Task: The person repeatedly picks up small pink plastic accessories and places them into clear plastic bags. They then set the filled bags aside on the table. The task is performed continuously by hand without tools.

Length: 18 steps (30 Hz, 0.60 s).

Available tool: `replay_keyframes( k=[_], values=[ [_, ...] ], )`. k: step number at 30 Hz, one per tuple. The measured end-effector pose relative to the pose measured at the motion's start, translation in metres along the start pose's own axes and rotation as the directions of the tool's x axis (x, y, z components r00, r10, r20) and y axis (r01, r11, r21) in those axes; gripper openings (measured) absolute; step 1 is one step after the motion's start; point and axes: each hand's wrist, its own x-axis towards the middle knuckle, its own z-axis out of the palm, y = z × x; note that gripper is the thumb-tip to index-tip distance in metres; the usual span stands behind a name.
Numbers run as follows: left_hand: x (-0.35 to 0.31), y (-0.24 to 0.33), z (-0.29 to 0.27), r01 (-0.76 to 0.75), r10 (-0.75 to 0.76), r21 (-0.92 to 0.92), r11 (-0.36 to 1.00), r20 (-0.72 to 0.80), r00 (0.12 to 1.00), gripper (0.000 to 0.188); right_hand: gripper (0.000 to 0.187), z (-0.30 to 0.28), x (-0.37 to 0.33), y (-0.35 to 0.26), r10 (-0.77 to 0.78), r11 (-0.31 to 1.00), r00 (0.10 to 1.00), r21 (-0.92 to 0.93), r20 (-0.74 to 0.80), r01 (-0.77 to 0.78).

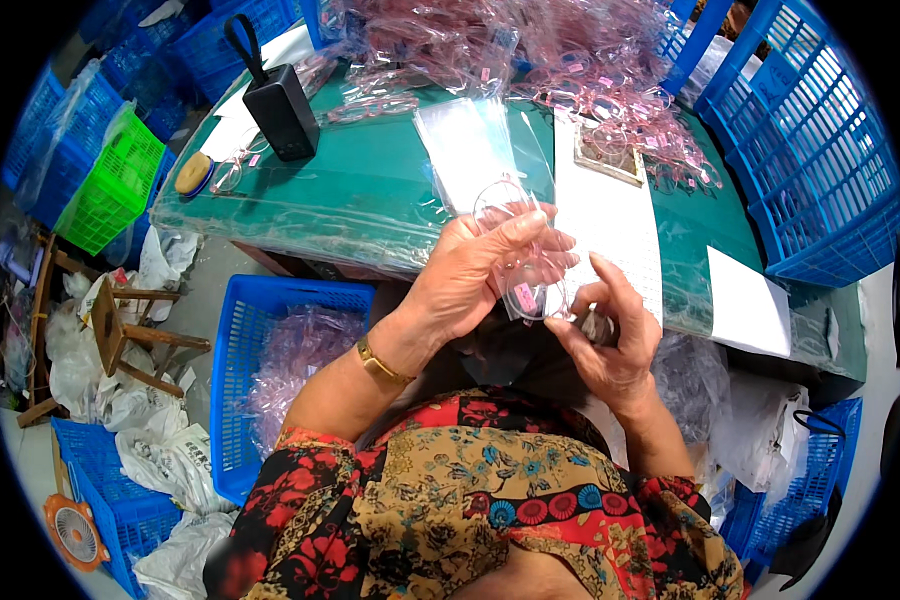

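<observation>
Above the near edge of the green table, my left hand (470, 262) is closed on a pair of eyeglasses (531, 276) with round clear lenses and a thin pinkish frame. A small pink sticker (526, 296) shows on the lower lens. My right hand (615, 335) is close on the right, its thumb tip at the lower lens's edge and its index finger raised apart. The other fingers curl around something greyish (597, 326) that I cannot make out. Behind the glasses, clear plastic sleeves (470, 140) lie on the table (340, 205).
A heap of bagged pink-framed glasses (440, 45) covers the table's back. A black power bank (281, 112) stands at left, beside a round brush or sponge (194, 174). Blue crates (820, 140) rise at right; a blue basket (232, 390) and wooden stool (120, 325) are at lower left.
</observation>
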Motion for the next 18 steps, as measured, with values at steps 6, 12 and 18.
replay_keyframes(
  k=[6,12,18],
  values=[
    [-0.009,-0.026,0.01,0.043,-0.043,0.065,0.997,0.003,0.999,0.025,0.073,0.005,0.0,0.006,0.013,0.987,0.999,-0.159,-0.05,-0.02],
    [-0.011,-0.031,0.015,-0.013,0.015,0.155,0.988,-0.011,1.0,0.025,0.056,0.011,-0.005,-0.006,0.175,0.977,0.984,0.13,-0.031,-0.17],
    [-0.005,-0.025,0.012,-0.298,0.301,0.044,0.954,-0.127,0.945,0.044,0.035,0.017,-0.011,-0.011,0.284,0.805,0.959,0.54,0.011,-0.245]
  ],
)
